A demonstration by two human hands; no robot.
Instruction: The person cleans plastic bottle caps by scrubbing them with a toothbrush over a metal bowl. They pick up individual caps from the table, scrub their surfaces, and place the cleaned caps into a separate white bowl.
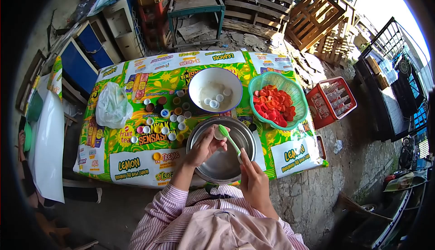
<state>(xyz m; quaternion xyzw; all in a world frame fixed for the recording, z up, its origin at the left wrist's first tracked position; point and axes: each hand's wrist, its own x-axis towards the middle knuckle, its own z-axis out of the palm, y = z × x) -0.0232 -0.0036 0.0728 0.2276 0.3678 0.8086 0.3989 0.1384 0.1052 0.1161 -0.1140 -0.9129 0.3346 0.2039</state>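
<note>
The right hand (254, 177) pinches the handle of a green-and-white brush (233, 144) at frame centre; that slim, probably stiff handle is the place to grip. The left hand (204, 147) pinches a pale cap (219, 134) under the brush's green end. The cap looks light, perhaps slippery if wet, and best held by its rim. Below both sits a metal basin (218, 167); beyond, a white bowl (206, 78).

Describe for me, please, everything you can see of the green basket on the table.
The basket is light green with openwork sides and a rounded rim, plastic by its look. It sits upright on the patterned table cover, right of and apart from the white bowl. Small red discs lie heaped inside.
</note>
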